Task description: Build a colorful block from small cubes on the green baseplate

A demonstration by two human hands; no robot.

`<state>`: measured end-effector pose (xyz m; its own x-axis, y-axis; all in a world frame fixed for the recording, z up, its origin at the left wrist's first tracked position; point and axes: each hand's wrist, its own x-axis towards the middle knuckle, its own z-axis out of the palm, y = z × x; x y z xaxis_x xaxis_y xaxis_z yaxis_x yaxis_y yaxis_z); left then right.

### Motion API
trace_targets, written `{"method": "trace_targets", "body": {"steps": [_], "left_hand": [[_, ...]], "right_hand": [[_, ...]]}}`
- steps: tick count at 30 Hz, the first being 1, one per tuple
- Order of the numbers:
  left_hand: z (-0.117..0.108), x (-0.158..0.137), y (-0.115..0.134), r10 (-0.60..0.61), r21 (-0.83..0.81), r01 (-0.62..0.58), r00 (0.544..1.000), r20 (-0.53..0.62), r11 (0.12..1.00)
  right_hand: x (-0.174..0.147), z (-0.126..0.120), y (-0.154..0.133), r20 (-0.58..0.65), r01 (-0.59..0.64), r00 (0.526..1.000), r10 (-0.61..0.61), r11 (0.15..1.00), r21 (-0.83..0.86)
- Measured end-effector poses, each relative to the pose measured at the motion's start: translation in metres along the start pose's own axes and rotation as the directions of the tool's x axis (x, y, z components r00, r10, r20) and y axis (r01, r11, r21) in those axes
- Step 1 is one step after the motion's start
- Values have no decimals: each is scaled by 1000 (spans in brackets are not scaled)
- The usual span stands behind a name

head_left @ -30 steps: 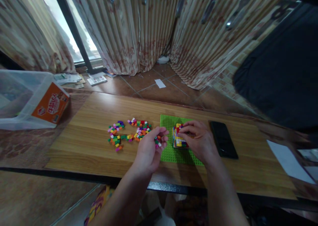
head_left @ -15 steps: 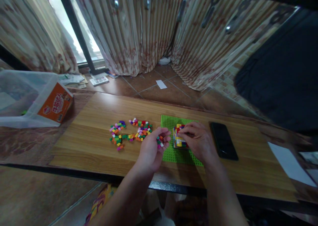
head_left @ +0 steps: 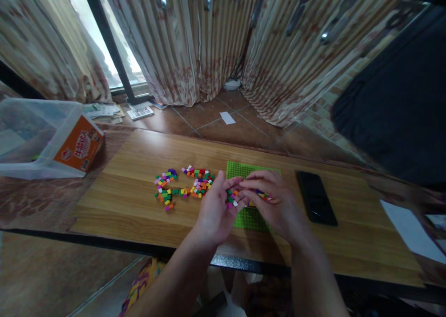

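beyond the tabletop (head_left: 104, 196) edge, nine o'clock: bin (head_left: 66, 143) with blurred contents; loosely cupping bricks (head_left: 232, 199) in left hand (head_left: 216, 208); with narrowed right hand (head_left: 278, 203), hold unclear.

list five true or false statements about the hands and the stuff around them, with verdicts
1. The left hand cups several small toy bricks. True.
2. A black smartphone lies right of the green studded baseplate. True.
3. The two hands are far apart. False: the right hand has its fingertips close by the left hand's.
4. Every toy brick is in a hand. False: many loose bricks lie on the wooden tabletop.
5. The translucent plastic bin bears an orange label. True.
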<state>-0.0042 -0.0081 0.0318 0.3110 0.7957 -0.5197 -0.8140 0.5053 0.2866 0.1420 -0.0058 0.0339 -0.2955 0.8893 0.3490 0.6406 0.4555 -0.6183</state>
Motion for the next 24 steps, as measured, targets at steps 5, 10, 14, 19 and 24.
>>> {"method": "trace_targets", "body": {"steps": [5, 10, 14, 19, 24], "left_hand": [[0, -1, -1, -8, -43, 11, 997, 70, 999], [0, -1, -2, -23, -30, 26, 996, 83, 999], [-2, 2, 0, 9, 31, -8, 999, -31, 1000], [-4, 4, 4, 102, 79, -89, 978, -181, 993], [-5, 4, 3, 92, 101, -76, 981, -170, 992]], "right_hand": [[-1, 5, -1, 89, 32, 996, -22, 993, -109], [-1, 4, 1, 84, 12, 996, -6, 997, -73], [-2, -7, 8, -17, -54, 998, 54, 999, 0], [-9, -23, 31, -135, -177, 975, 175, 984, -2], [-15, -22, 49, -76, -234, 970, 230, 972, -39]]}}
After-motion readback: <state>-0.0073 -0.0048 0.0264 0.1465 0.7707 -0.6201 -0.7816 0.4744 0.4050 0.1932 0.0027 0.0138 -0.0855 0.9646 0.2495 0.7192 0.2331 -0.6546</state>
